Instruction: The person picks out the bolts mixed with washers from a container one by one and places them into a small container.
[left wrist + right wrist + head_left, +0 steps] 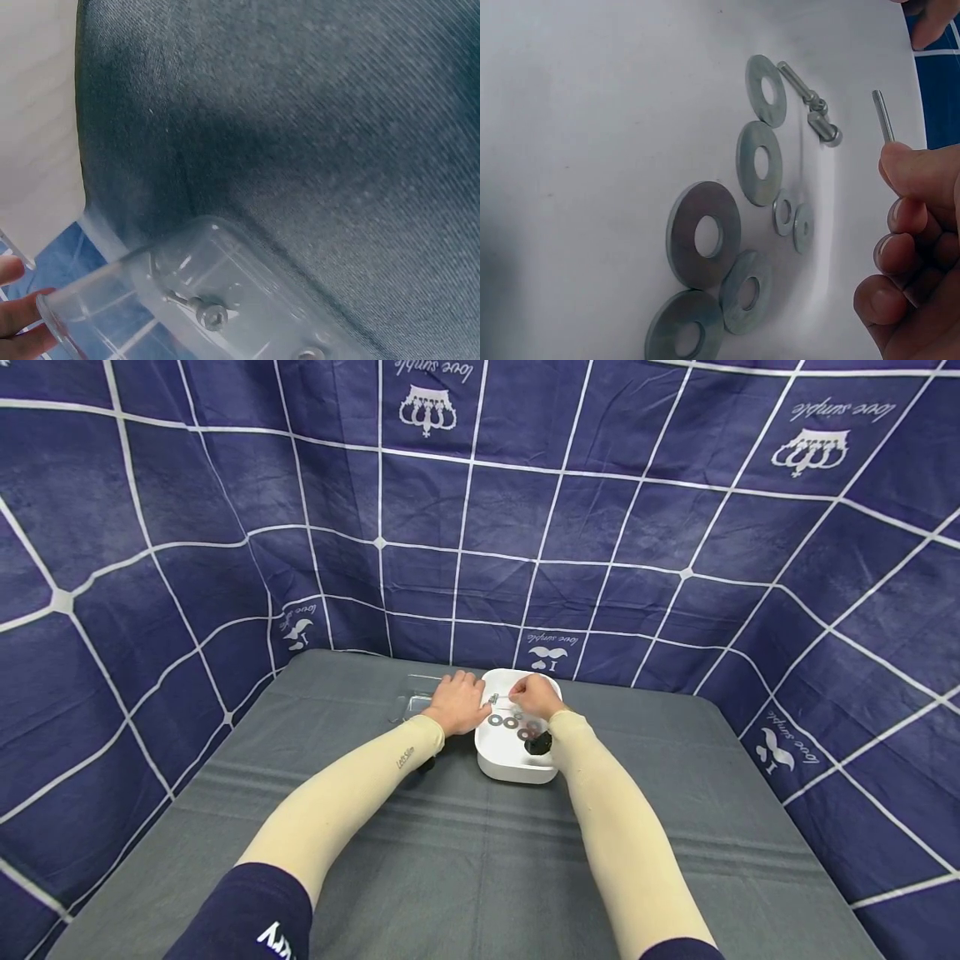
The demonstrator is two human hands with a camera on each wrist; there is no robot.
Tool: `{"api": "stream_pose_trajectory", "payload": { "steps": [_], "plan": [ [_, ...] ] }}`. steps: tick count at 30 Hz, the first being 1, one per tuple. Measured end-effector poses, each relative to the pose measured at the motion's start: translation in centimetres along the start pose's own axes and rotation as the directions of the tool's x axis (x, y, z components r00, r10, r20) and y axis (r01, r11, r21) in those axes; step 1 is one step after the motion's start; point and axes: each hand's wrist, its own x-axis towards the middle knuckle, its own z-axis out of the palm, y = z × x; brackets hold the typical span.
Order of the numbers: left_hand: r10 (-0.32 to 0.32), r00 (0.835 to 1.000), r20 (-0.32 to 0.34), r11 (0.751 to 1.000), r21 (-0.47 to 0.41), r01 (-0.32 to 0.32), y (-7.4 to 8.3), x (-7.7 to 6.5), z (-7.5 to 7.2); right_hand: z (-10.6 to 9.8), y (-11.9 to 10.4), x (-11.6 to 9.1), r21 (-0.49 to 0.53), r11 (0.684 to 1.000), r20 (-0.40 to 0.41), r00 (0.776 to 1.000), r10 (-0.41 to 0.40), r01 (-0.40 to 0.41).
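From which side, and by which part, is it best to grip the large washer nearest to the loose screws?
Probably pinch the washer by its outer rim, from above and from the left in the right wrist view, over the bare tray floor. It looks thin and lies flat, and the screws sit close on its right.

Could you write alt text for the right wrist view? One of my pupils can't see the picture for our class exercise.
A right hand pinches a thin metal rod over a white tray. In the tray lie five large flat washers, one cut off by the picture's bottom edge, two smaller washers and a few small bolts.
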Motion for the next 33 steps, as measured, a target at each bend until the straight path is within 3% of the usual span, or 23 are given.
{"api": "stream_pose_trajectory", "payload": {
  "steps": [24,33],
  "plan": [
    [-0.055,0.998,-0.016,0.998,-0.022,0.055,-3.4,-1.3,-1.1,-1.3,-2.2,1.1,0.073,0.995,-0.019,0.998,-0.060,0.061],
    [-0.062,0.996,-0.057,0.998,-0.027,0.061,-5.0,-1.9,-1.1,-1.7,-3.5,1.3,0.093,0.992,-0.027,0.996,-0.085,0.087]
  ]
}}
